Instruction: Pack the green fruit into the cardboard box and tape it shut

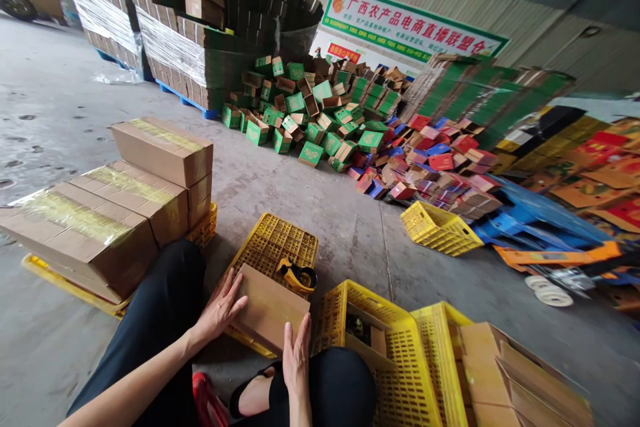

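A closed brown cardboard box [270, 307] lies on an upturned yellow plastic crate [270, 240] in front of my knees. My left hand [220, 312] rests against the box's left end, its fingers stretched out and spread. At the near right corner, my right hand [297, 350] is held upright with straight fingers, touching or very close to the cardboard. Just behind the box, a yellow and black tape dispenser [296, 275] sits on the crate.
Taped cartons [100, 213] are stacked at my left. At my right stand a yellow crate [410, 340] with items inside and another with flattened cardboard [520, 373]. Heaped green boxes [310, 153], red and blue boxes [440, 160] and an orange-blue pallet jack [560, 253] lie beyond.
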The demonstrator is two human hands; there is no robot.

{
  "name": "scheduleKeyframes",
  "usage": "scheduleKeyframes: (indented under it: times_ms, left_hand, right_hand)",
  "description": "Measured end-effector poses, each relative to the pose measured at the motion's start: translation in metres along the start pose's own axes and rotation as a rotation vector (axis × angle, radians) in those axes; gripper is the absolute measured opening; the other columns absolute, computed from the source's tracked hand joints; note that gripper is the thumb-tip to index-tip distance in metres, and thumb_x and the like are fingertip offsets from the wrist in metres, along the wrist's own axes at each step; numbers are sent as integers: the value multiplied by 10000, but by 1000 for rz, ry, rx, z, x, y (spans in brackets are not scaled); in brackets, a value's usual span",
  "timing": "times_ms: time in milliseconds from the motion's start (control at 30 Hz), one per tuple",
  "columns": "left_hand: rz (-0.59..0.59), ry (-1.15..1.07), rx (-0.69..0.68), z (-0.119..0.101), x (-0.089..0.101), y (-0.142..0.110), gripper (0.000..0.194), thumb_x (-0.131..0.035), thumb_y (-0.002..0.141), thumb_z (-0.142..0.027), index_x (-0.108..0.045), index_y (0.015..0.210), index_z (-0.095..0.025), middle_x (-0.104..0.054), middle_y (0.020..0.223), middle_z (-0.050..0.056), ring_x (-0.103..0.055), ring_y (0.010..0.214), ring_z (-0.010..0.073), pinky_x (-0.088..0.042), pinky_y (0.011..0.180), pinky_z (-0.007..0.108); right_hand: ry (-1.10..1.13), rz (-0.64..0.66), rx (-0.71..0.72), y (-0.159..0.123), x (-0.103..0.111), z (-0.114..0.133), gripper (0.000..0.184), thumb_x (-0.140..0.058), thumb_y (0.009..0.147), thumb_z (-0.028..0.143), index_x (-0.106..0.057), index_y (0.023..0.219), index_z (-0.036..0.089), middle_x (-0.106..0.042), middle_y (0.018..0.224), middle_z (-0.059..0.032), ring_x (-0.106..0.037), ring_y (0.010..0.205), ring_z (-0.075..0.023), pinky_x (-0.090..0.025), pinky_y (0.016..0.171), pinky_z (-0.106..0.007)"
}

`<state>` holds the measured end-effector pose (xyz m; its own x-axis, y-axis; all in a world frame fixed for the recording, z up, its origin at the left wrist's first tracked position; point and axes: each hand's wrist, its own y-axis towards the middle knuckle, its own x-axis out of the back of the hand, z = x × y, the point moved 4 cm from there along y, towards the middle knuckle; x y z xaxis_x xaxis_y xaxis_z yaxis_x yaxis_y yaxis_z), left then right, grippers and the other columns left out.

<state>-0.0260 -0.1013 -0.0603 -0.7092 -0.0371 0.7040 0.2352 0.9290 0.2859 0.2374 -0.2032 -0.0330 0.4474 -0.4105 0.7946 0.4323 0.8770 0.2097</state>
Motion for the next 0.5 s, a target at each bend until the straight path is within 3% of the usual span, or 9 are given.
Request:
scheduleKeyframes:
  times_ms: [167, 267, 400, 500]
  left_hand:
    - [28, -33, -11, -1, 2, 3, 762, -338, 1092, -639, -166, 1719, -242, -166, 1775, 145, -225, 1624, 330, -333, 1279, 517]
    - [96, -75, 35, -4, 10, 6, 767, -307, 1088, -665, -213, 1710, -227, -181, 1774, 139, -206, 1630, 313, -298, 1298, 492]
    - [193, -103, 101, -5, 23, 9, 812, -315, 1071, -702, -252, 1697, -187, -146, 1777, 159, -145, 1640, 322, -254, 1312, 481]
    - [199, -117, 112, -6, 28, 11, 790, -347, 1075, -685, -231, 1703, -219, -148, 1780, 137, -122, 1645, 306, -253, 1314, 475]
  right_hand:
    - [-35, 32, 108, 1, 4, 7, 960, -159, 1007, 780, -418, 1614, 83, -560, 1525, -256, -541, 1417, -372, -468, 1132, -493]
    - [-38, -13, 140, 0, 3, 18, 940, -182, 1027, 746, -366, 1625, 45, -516, 1542, -295, -530, 1411, -393, -452, 1141, -515]
    - [-51, -48, 101, -1, -1, 27, 1034, -232, 1007, 785, -244, 1640, -32, -438, 1569, -357, -513, 1415, -417, -462, 1140, -526]
    - [-171, -58, 64, -3, 0, 36, 1019, -197, 1013, 777, -272, 1644, -21, -353, 1631, -362, -426, 1484, -456, -411, 1167, -602]
